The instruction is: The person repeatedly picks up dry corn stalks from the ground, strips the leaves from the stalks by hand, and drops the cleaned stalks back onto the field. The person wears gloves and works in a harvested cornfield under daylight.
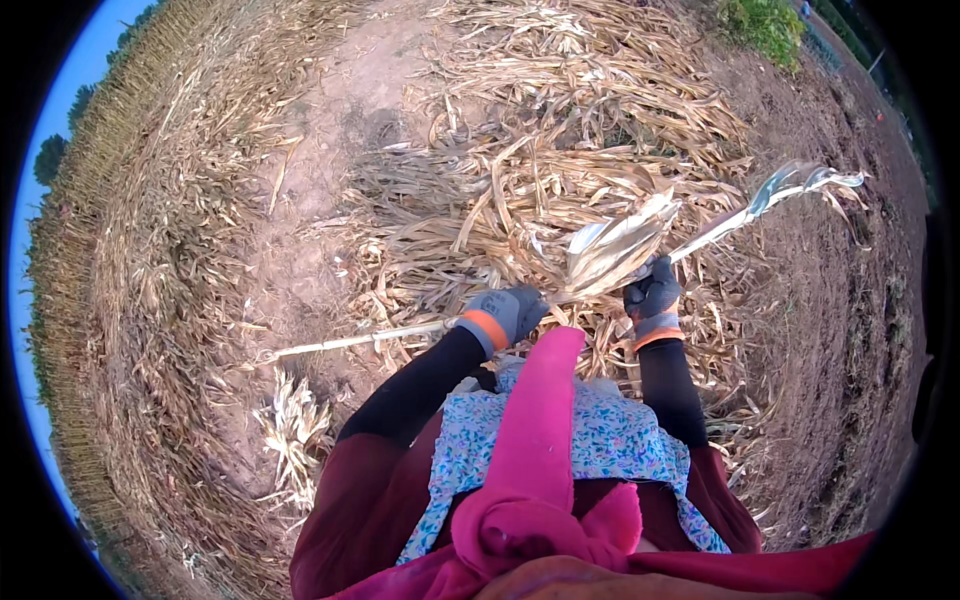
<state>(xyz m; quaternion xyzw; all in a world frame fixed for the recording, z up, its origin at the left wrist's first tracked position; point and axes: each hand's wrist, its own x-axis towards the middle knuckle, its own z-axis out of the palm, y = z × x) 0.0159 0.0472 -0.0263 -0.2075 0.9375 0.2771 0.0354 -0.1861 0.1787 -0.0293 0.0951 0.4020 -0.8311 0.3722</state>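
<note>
A dry corn stalk [360, 340] runs across in front of me, from the lower left to the upper right. My left hand [511, 313], in a grey work glove with an orange cuff, is closed around the stalk near its middle. Farther along, my right hand [652, 295], gloved alike, grips it too. Between the two hands a pale husk [619, 244] stands out from the stalk, its papery leaves flared at the tip; any ear inside is hidden. Twisted leaves [806, 180] hang at the stalk's far right end.
Heaps of dry corn leaves and stalks [555, 180] cover the soil ahead. Another pale husk pile [296, 439] lies at lower left. Standing dry corn [64, 300] lines the left rim. Bare soil [825, 360] extends right. A green bush [761, 30] grows at upper right.
</note>
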